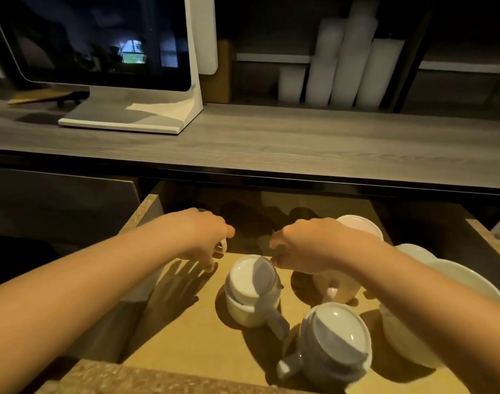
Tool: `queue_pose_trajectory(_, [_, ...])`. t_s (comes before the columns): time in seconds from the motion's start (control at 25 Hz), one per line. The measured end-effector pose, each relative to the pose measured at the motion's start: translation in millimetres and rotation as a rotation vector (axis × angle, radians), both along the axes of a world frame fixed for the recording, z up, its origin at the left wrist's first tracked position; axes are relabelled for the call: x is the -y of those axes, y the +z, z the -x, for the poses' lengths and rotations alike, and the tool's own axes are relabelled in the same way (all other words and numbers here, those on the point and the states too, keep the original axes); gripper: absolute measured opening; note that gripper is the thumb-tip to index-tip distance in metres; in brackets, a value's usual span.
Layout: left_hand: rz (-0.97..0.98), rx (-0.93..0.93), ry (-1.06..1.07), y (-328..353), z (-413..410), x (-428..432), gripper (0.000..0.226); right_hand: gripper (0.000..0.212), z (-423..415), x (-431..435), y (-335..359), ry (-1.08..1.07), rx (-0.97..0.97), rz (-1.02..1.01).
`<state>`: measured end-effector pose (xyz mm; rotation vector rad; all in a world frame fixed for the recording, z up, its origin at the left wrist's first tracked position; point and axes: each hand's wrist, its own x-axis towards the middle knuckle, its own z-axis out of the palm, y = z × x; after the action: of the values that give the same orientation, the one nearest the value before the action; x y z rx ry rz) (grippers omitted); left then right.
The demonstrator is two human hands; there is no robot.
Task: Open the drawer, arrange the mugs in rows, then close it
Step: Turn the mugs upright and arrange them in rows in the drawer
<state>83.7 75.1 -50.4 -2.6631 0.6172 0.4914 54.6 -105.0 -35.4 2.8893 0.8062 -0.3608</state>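
Drawer (pixel 192 345) out, floor lit from above. Mugs sit upside down, not in rows yet.

- White mug (pixel 250 294): mid-drawer, between my two hands and a little nearer me. Handle sticks out toward the front right.
- Grey mug (pixel 338 342): closest to the front edge, right of centre. Handle points front left, so the two handles nearly aim at each other.
- Cream mug (pixel 342 288): directly under my right wrist, partly hidden.
- Back mug (pixel 362 226): behind my right hand, toward the rear.
- Bowls (pixel 447 302): stacked at the far right, beside the mugs.

Left hand (pixel 206 237): over the left part of the drawer, fingers curled downward. A small white edge shows at the fingertips; I cannot tell if I grip anything.

Right hand (pixel 314 245): fingers bent down, tips just at the white mug's upturned base. Touching or pinching, I cannot tell.

Judgement: the white mug is the piece in play. The right hand is nearer to it; the left has open floor beside it, the likely spot for a row.
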Motion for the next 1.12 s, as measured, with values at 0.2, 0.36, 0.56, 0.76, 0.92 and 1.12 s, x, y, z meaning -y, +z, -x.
queue_pose_trajectory(0.2, [-0.118,0.146,-0.011,-31,-24,-21,0.076,0.047,0,6,-22,0.009,-0.007,-0.167])
queue_pose_trajectory(0.36, [-0.092,0.234,0.016,-43,-30,-33,0.074,0.045,5,6,-36,0.012,-0.024,-0.263])
queue_pose_trajectory(0.56, [-0.081,0.27,0.066,-51,-33,-34,0.07,0.047,4,5,-45,0.006,-0.022,-0.272])
queue_pose_trajectory(0.76, [-0.113,0.297,0.087,-50,-31,-33,0.074,0.048,5,7,-47,0.004,-0.034,-0.255])
queue_pose_trajectory(0.92, [-0.136,0.297,0.071,-44,-27,-36,0.077,0.049,7,6,-46,-0.008,-0.045,-0.242])
queue_pose_trajectory(1.12, [-0.051,0.175,0.045,-21,-14,-31,0.083,0.05,7,10,-41,-0.034,-0.076,-0.228])
